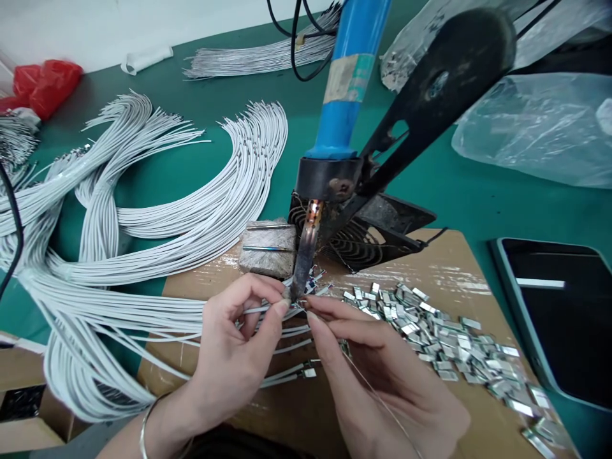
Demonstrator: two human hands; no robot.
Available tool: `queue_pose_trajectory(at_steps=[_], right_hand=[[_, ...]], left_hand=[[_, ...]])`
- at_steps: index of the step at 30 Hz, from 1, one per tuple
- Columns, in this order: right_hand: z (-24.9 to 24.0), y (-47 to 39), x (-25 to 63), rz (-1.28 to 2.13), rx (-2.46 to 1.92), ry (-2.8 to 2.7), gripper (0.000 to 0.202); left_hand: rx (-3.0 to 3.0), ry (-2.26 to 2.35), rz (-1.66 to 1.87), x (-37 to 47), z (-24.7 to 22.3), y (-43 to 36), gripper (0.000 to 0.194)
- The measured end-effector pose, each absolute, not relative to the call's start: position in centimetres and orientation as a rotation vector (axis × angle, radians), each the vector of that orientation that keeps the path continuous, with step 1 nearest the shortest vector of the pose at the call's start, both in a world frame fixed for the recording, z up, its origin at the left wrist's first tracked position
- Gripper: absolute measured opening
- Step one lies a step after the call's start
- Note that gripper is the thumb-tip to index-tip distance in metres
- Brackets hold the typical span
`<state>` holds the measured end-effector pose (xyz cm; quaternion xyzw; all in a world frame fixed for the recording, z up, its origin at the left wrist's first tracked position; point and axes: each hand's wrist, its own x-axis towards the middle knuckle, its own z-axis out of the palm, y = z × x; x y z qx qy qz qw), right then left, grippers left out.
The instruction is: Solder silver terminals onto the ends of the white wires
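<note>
A white cable (254, 310) is pinched by the left hand (234, 354) and solder wire (377, 396) by the right hand (382, 370) beneath the soldering iron (338, 108), left of metal connectors (444, 341).

Bright light leaves a white glare streak on the phone (564, 325).

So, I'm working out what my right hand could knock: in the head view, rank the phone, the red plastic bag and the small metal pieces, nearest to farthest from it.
From the right hand:
1. Small metal pieces: just beyond and to its right.
2. Phone: farther right, past the pieces.
3. Red plastic bag: far left, at the back.
</note>
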<state>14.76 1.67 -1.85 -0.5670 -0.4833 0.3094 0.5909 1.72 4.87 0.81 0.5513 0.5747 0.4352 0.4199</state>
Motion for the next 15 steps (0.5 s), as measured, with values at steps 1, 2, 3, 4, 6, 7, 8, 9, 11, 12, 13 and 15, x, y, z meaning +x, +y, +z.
queue_pose_trajectory(at_steps=[1, 2, 3, 4, 6, 7, 8, 9, 11, 12, 13, 15], right_hand=[[-1.79, 1.69, 14.69, 0.717, -1.318, -1.117, 0.014], [-1.72, 1.7, 14.63, 0.715, -1.313, -1.111, 0.014], [-1.65, 1.7, 14.58, 0.711, -1.31, -1.102, 0.015], [-1.58, 1.7, 14.54, 0.712, -1.311, -1.101, 0.015], [-1.52, 1.69, 14.53, 0.703, -1.327, -1.119, 0.015], [-1.53, 1.68, 14.54, 0.699, -1.332, -1.129, 0.015], [-1.57, 1.69, 14.57, 0.697, -1.338, -1.129, 0.015], [-1.62, 1.69, 14.59, 0.701, -1.339, -1.13, 0.015], [-1.75, 1.69, 14.61, 0.713, -1.331, -1.112, 0.014], [-1.81, 1.67, 14.6, 0.724, -1.327, -1.101, 0.014], [-1.86, 1.64, 14.56, 0.733, -1.324, -1.096, 0.014], [-1.92, 1.52, 14.39, 0.75, -1.324, -1.067, 0.014]], left_hand=[[1.385, 1.441, 1.088, 1.7, 0.78, 4.82, 0.014], [1.386, 1.44, 1.084, 1.67, 0.77, 4.78, 0.014], [1.385, 1.441, 1.08, 1.65, 0.77, 4.74, 0.014], [1.384, 1.443, 1.078, 1.63, 0.78, 4.72, 0.014], [1.376, 1.447, 1.069, 1.6, 0.83, 4.73, 0.014], [1.375, 1.448, 1.064, 1.59, 0.86, 4.75, 0.014], [1.374, 1.452, 1.061, 1.59, 0.89, 4.79, 0.014], [1.374, 1.455, 1.062, 1.6, 0.92, 4.83, 0.014], [1.363, 1.461, 1.062, 1.65, 0.97, 4.88, 0.015], [1.358, 1.462, 1.061, 1.68, 0.99, 4.89, 0.015], [1.351, 1.462, 1.057, 1.71, 1.01, 4.88, 0.015], [1.338, 1.458, 1.051, 1.76, 1.04, 4.83, 0.016]])
